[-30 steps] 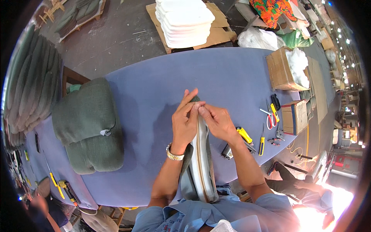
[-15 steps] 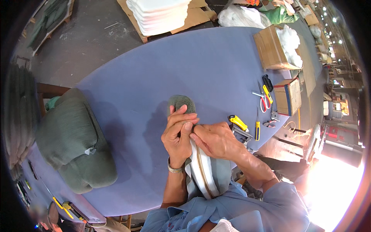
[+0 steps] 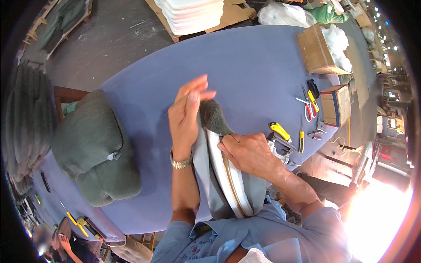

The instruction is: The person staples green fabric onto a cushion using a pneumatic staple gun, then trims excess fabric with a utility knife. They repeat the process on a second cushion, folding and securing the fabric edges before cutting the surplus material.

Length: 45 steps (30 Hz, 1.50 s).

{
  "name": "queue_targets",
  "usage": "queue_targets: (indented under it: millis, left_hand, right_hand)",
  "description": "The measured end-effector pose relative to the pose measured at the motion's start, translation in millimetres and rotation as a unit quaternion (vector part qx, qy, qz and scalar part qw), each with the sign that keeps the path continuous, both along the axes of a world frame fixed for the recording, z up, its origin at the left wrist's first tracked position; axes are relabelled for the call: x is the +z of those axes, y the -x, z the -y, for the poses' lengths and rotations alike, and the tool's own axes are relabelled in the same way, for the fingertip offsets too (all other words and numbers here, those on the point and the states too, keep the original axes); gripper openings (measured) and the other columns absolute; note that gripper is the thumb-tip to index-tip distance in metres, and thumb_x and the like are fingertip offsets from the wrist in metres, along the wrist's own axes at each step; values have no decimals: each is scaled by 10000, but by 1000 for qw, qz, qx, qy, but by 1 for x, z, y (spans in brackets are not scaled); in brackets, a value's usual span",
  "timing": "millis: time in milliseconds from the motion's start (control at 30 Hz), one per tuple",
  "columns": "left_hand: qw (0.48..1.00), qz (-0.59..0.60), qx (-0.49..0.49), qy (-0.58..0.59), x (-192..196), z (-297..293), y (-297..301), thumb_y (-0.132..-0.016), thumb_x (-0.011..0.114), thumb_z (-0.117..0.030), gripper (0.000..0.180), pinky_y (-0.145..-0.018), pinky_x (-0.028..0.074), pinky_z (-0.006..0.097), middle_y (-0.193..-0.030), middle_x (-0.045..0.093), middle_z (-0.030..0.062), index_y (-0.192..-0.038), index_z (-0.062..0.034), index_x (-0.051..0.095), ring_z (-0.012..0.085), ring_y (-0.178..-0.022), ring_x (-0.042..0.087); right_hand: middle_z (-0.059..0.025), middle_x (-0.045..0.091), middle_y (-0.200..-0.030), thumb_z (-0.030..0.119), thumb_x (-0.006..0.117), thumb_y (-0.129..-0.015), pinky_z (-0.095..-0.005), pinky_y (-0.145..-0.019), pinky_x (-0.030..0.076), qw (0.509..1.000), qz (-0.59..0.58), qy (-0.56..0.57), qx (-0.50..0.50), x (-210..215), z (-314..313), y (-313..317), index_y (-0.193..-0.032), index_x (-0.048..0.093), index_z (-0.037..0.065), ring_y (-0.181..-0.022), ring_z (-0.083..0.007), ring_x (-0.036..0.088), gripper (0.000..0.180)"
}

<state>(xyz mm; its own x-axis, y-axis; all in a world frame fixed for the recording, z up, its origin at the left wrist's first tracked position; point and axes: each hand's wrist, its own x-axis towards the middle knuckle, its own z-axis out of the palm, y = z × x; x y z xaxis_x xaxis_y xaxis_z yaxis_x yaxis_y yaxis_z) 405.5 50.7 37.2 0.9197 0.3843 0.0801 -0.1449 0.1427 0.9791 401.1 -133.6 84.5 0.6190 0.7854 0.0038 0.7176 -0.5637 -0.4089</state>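
A long padded piece [image 3: 213,115], dark green fabric at its far end and grey along its sides, lies on the table and reaches back against my front. A brown zipper [image 3: 233,182] on a white strip runs down its length. My right hand [image 3: 250,153] is closed, its thumb and fingers pinching the piece's edge near the zipper's far end; any zipper pull there is hidden. My left hand [image 3: 186,116] is raised just left of the green end with its fingers stretched out, holding nothing. It seems apart from the fabric.
Green cushions [image 3: 94,147] sit at the left. To the right lie a yellow utility knife [image 3: 280,130], a metal staple gun [image 3: 280,148], a screwdriver [image 3: 301,141] and red-handled scissors [image 3: 309,111]. Behind them stand a carton of white stuffing [image 3: 319,50] and a smaller box [image 3: 335,106].
My left hand has let go of the padded piece, moving up and left as its fingers straightened. My right hand keeps its pinch. More of the green end and zipper shows.
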Motion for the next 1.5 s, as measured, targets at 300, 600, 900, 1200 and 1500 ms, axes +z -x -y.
queue_targets:
  millis: [300, 600, 900, 1200, 1500]
  left_hand:
    - [993, -11, -65, -96, -28, 24, 12, -1123, 453, -263, 340, -1212, 260, 589, -1265, 700, 68, -1184, -72, 728, 328, -1361, 559]
    - [994, 36, -47, -92, -44, 19, 21, -1063, 575, -236, 384, -1107, 415, 418, -1261, 672, 118, -1391, -44, 633, 279, -1286, 562]
    - [996, 41, -63, -51, -52, 23, 27, -955, 680, -271, 727, -1250, 184, 548, -1359, 607, 131, -1594, -53, 409, 294, -1361, 506]
    - [997, 19, -76, -30, -43, 18, 31, -884, 694, -193, 781, -1274, 111, 568, -1411, 602, 122, -1596, -56, 404, 293, -1425, 472]
    - [996, 27, -71, -45, -47, 20, 34, -858, 688, -113, 822, -1262, 95, 616, -1449, 593, 67, -1618, -147, 378, 277, -1448, 448]
  right_hand:
    - [-89, 631, -686, 254, 666, -1000, -438, -543, 509, 998, -45, 35, -22, 12, 1, -4, -792, 561, 55, -577, -320, 639, 306]
    - [-121, 655, -806, 175, 730, -951, -449, -677, 538, 949, -238, -75, -194, -12, 58, -16, -924, 630, 36, -737, -347, 677, 173]
    - [-202, 552, -1214, 11, 719, -852, -499, -969, 491, 922, -130, 270, -247, -135, 208, 64, -1602, 346, 159, -1120, -407, 577, 851]
    - [-229, 501, -1423, -5, 734, -816, -516, -1029, 491, 941, -67, 202, -263, -154, 228, 80, -1624, 295, 223, -1282, -441, 538, 947]
    - [-199, 597, -1416, -45, 788, -739, -417, -1046, 515, 940, -231, 97, -232, -92, 206, 13, -1580, 377, 63, -1269, -327, 615, 942]
